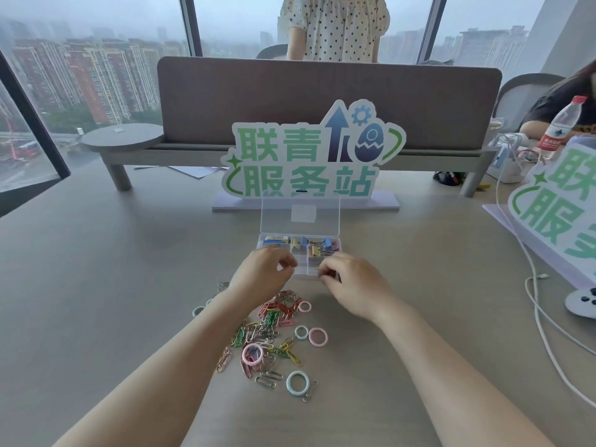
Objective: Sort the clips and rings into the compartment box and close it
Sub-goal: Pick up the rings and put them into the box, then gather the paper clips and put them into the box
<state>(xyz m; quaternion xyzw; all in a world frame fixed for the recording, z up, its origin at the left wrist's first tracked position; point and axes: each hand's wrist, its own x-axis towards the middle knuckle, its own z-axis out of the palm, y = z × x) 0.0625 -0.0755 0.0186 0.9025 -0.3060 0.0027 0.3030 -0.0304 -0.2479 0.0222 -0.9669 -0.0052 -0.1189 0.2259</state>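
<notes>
We find the coloured wire paper clips (274, 321) and pastel plastic rings (318, 337) loose on the grey worktop (96, 285), just before the clear compartment box (300, 253). We judge them light and slippery; pinch singly. Left hand (263, 272) and right hand (350, 285) curl at the box; contents unclear. Open room flanks the pile.
</notes>
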